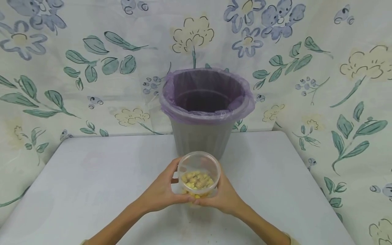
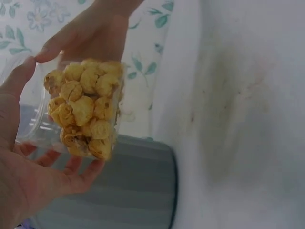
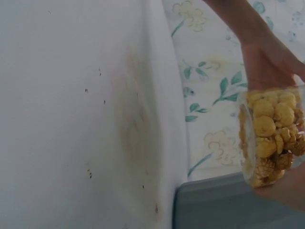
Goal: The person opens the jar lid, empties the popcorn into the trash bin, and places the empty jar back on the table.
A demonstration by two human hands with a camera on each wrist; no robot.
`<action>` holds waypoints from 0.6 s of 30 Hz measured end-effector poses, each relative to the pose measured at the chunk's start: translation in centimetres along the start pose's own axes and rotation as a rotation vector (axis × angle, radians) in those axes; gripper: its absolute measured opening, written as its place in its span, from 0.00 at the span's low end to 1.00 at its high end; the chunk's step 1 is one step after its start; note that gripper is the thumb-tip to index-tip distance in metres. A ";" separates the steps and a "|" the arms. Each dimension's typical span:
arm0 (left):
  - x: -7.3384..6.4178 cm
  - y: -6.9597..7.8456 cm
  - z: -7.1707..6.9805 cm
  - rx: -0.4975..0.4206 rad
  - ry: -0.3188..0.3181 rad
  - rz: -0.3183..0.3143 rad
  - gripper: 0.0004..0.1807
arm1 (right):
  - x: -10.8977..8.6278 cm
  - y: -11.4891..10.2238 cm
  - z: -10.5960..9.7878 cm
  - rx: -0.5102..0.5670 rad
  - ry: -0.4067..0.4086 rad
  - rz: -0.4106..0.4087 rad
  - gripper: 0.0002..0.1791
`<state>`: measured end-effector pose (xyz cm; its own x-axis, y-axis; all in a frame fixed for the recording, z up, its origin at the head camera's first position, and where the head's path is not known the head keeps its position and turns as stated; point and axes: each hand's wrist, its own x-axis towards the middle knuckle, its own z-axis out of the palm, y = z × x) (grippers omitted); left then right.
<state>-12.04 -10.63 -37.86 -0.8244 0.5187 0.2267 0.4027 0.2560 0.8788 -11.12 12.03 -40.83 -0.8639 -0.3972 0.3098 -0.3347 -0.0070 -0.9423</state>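
Note:
Both hands hold a round clear plastic tub (image 1: 197, 163) over the table, in front of the bin. Yellow popcorn (image 1: 199, 181) fills its lower part, and its open top faces up toward the head camera. My left hand (image 1: 162, 190) curls round the tub's left side, and my right hand (image 1: 226, 195) grips the right side. The thumbs meet at the near side of the tub. In the left wrist view the left fingers (image 2: 78, 177) wrap under the popcorn (image 2: 86, 109). The right wrist view has the tub's base end and popcorn (image 3: 274, 129) at its right edge.
A grey bin (image 1: 200, 136) stands just beyond the hands, lined with a purple bag (image 1: 208, 117) folded over its rim. Small dark crumbs (image 3: 89, 174) and a brownish smudge (image 3: 133, 119) mark the white table (image 1: 101, 177). Floral cloth (image 1: 116, 85) hangs behind and at the sides.

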 end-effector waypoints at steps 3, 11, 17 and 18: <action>0.6 0.4 0.0 0.008 -0.029 -0.003 0.54 | -0.1 -0.3 -0.4 -0.002 0.009 0.002 0.60; 2.6 1.9 -1.8 0.001 -0.178 0.017 0.57 | -0.3 -1.6 -2.3 -0.059 -0.007 0.000 0.59; 4.6 2.8 -3.1 -0.132 -0.337 0.060 0.57 | -0.2 -2.3 -3.1 -0.002 -0.083 0.025 0.59; 4.9 2.9 -3.1 -0.158 -0.364 0.061 0.57 | -0.2 -2.4 -3.1 0.005 -0.098 0.022 0.59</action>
<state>-16.16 -9.93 -32.94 -0.5945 0.7915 0.1420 0.3575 0.1020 0.9283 -11.31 14.99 -38.24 -0.8298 -0.4855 0.2752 -0.3138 -0.0020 -0.9495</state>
